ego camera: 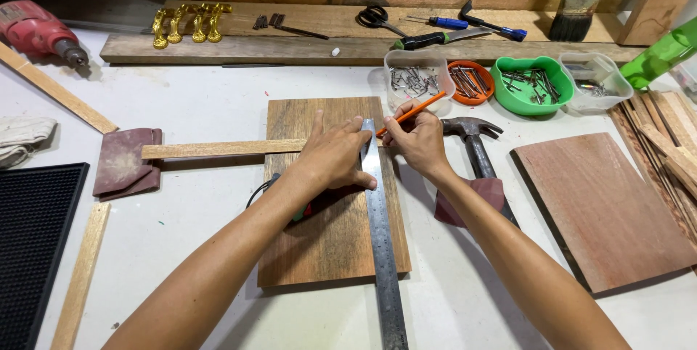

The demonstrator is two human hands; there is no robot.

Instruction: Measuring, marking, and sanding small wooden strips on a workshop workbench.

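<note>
while the left hand [335, 155] pins the steel ruler [380, 234], the right hand [419, 139] marks the board [330, 241].

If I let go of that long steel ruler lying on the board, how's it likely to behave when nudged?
The steel ruler looks thin, flat and smooth, so it would probably slide or pivot easily on the wooden board; only the left hand pins it. Its near end overhangs the board, so it may tip slightly. Being flat, it won't roll.

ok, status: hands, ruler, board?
Left hand pins steel ruler on wooden board. Right hand holds orange pencil at ruler edge. Hammer alongside.
</note>
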